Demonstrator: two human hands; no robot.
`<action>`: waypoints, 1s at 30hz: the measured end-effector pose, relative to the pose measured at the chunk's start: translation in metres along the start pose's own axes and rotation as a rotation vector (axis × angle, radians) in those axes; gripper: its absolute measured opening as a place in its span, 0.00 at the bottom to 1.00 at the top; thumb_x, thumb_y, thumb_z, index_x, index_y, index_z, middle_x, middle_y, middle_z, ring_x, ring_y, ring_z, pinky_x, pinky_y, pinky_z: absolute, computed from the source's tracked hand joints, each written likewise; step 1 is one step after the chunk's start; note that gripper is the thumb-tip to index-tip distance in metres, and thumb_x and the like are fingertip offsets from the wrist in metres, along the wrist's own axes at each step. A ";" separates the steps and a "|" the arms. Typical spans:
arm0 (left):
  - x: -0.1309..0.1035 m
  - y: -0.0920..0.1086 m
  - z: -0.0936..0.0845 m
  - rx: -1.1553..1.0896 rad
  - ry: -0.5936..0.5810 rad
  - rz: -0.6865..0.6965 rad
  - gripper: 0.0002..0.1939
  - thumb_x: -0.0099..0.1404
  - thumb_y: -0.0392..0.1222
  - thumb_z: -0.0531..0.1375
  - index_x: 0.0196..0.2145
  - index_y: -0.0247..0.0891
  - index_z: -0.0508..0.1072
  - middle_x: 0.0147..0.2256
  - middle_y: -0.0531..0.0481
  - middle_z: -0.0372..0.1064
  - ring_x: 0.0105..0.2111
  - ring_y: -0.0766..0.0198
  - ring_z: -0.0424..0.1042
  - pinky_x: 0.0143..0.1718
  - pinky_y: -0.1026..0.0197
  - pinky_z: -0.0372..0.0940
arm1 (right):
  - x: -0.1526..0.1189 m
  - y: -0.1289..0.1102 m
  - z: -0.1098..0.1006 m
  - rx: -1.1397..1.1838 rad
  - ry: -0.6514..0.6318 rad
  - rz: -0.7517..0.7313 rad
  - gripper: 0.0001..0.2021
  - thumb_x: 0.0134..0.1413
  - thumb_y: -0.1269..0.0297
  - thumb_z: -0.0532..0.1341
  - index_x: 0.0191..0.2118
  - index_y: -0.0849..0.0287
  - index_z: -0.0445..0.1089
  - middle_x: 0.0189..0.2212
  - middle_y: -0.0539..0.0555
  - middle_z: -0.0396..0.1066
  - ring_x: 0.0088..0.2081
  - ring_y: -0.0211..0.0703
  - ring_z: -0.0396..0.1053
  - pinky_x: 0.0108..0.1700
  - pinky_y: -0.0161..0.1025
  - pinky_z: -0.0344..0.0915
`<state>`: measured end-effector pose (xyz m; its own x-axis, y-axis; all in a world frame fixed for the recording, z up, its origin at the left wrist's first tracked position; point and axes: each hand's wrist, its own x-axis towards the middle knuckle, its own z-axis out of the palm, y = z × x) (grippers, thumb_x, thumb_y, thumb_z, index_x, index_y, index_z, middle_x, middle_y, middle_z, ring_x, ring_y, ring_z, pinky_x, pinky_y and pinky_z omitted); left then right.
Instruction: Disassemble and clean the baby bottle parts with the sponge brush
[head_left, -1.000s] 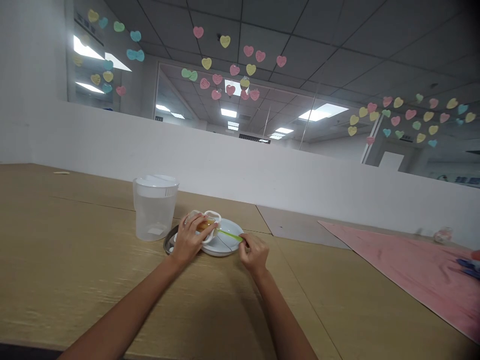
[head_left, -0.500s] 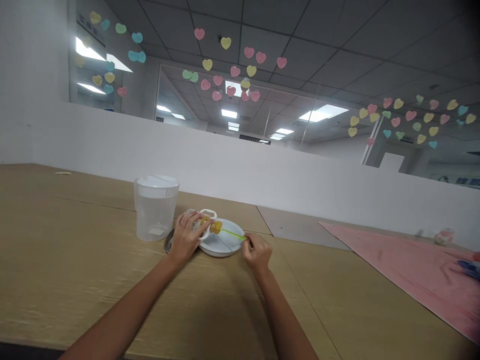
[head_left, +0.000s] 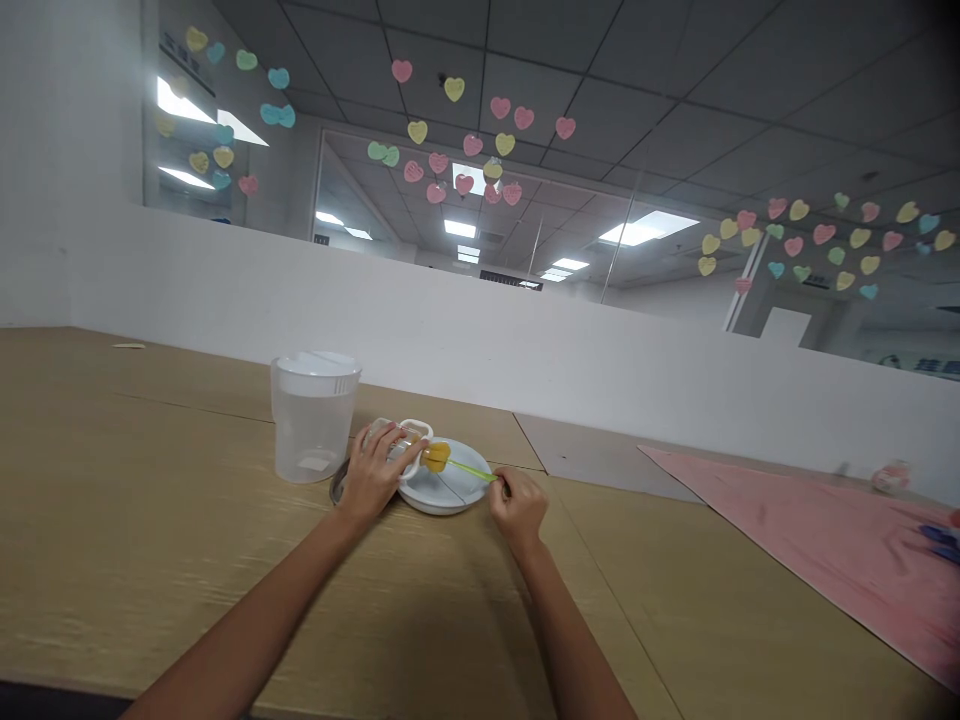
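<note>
My left hand (head_left: 373, 472) is wrapped round a clear baby bottle (head_left: 381, 430) with white side handles. The bottle lies on its side, mouth to the right, over a white bowl (head_left: 442, 497). In my closed right hand (head_left: 519, 507) is the thin green handle of a bottle brush (head_left: 471, 468). Its yellow sponge head is at the bottle's mouth, largely outside it. Part of the bottle is hidden behind my left fingers. A grey metal rim (head_left: 337, 484) shows beside my left wrist; the rest of that item is covered.
A clear lidded pitcher (head_left: 313, 430) stands left of the bowl on the wooden table (head_left: 225, 560). A white partition (head_left: 450, 330) runs behind. To the right lies a pink sheet (head_left: 810, 540), with a blurred small jar (head_left: 891, 477) and a blue item (head_left: 941, 540).
My right hand has shifted slightly right, drawing the brush's yellow head further out of the bottle. My left hand keeps the bottle in nearly the same place.
</note>
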<state>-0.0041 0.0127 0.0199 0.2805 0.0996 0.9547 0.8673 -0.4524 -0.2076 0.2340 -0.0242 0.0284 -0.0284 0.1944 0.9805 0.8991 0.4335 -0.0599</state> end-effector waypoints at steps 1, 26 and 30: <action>0.000 0.000 0.000 -0.009 -0.004 -0.008 0.24 0.59 0.27 0.54 0.50 0.50 0.69 0.45 0.44 0.66 0.50 0.55 0.62 0.55 0.45 0.53 | 0.000 0.000 0.000 -0.002 0.000 0.006 0.10 0.43 0.73 0.51 0.21 0.59 0.68 0.17 0.50 0.68 0.20 0.36 0.62 0.25 0.33 0.53; -0.005 -0.014 0.004 -0.023 -0.116 -0.080 0.24 0.60 0.29 0.53 0.50 0.52 0.69 0.47 0.45 0.67 0.52 0.53 0.61 0.57 0.43 0.47 | 0.002 0.008 -0.003 -0.172 -0.175 0.485 0.14 0.48 0.67 0.48 0.24 0.60 0.70 0.22 0.53 0.70 0.26 0.39 0.63 0.29 0.33 0.49; -0.002 -0.010 0.000 -0.075 -0.121 0.013 0.25 0.60 0.27 0.52 0.49 0.53 0.70 0.46 0.47 0.69 0.52 0.56 0.63 0.59 0.44 0.46 | 0.007 0.008 -0.003 -0.198 -0.289 0.635 0.15 0.52 0.65 0.48 0.31 0.58 0.72 0.29 0.54 0.73 0.30 0.42 0.65 0.30 0.34 0.50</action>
<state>-0.0134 0.0174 0.0197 0.3434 0.1976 0.9182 0.8312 -0.5191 -0.1991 0.2420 -0.0224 0.0350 0.4358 0.5925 0.6775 0.8420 -0.0025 -0.5394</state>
